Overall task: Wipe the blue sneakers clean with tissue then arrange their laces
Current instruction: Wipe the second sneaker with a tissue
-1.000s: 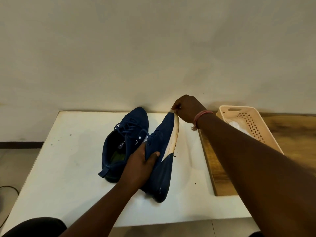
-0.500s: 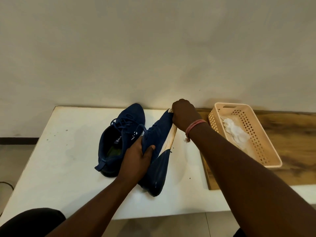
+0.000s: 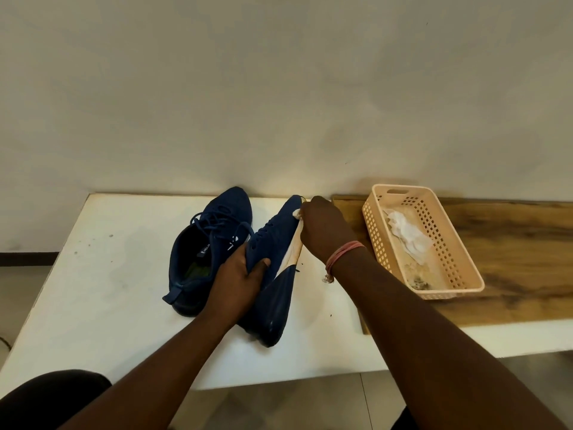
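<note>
1. A blue sneaker [image 3: 273,274] lies tipped on its side on the white tabletop [image 3: 93,299], beside its upright mate [image 3: 206,246].
2. The left hand [image 3: 238,274] grips its upper; the right hand [image 3: 322,231] pinches tissue [image 3: 297,213] against the toe.
3. A peach basket [image 3: 446,274] sits on a wooden board [image 3: 527,259] below a plain pale wall [image 3: 279,88].

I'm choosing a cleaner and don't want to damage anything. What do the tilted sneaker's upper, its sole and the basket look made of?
The tilted sneaker: its upper looks like matte navy knit or mesh fabric, with small perforations. Its sole looks like smooth off-white rubber or foam, yellowed at the edge. The basket looks like rigid peach plastic with moulded holes.
</note>
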